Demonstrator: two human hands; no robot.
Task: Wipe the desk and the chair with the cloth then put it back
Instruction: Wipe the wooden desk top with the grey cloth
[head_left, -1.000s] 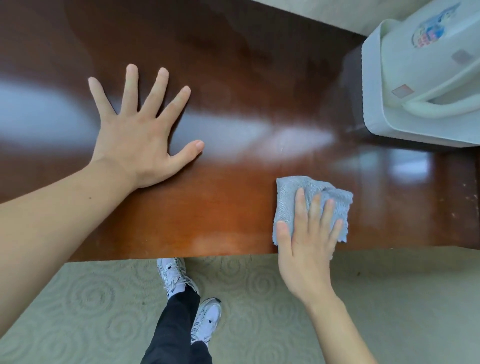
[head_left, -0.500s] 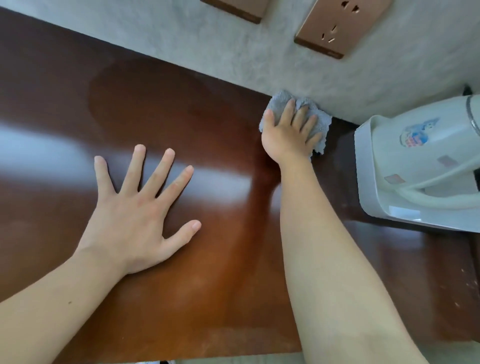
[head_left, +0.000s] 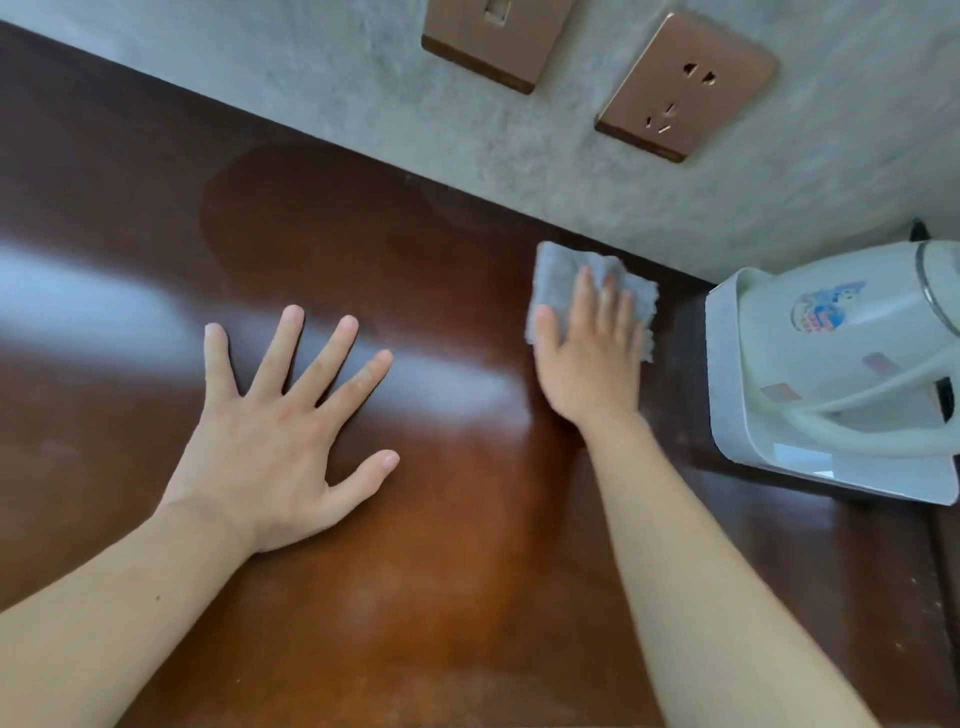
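A glossy dark brown desk (head_left: 415, 597) fills most of the view. A small grey cloth (head_left: 556, 270) lies flat on it close to the back wall. My right hand (head_left: 589, 358) presses down on the cloth with the fingers laid flat over it; most of the cloth is hidden under the palm. My left hand (head_left: 285, 436) rests flat on the desk to the left, fingers spread wide, holding nothing. The chair is not in view.
A white electric kettle (head_left: 852, 364) on a white tray (head_left: 727, 384) stands at the right, a short gap from the cloth. The grey wall (head_left: 363, 93) behind the desk carries a copper switch plate (head_left: 488, 41) and a socket (head_left: 685, 83).
My right hand went with the cloth from the desk's front edge up to the back wall, then drew it back a little towards me. The left hand stays planted.
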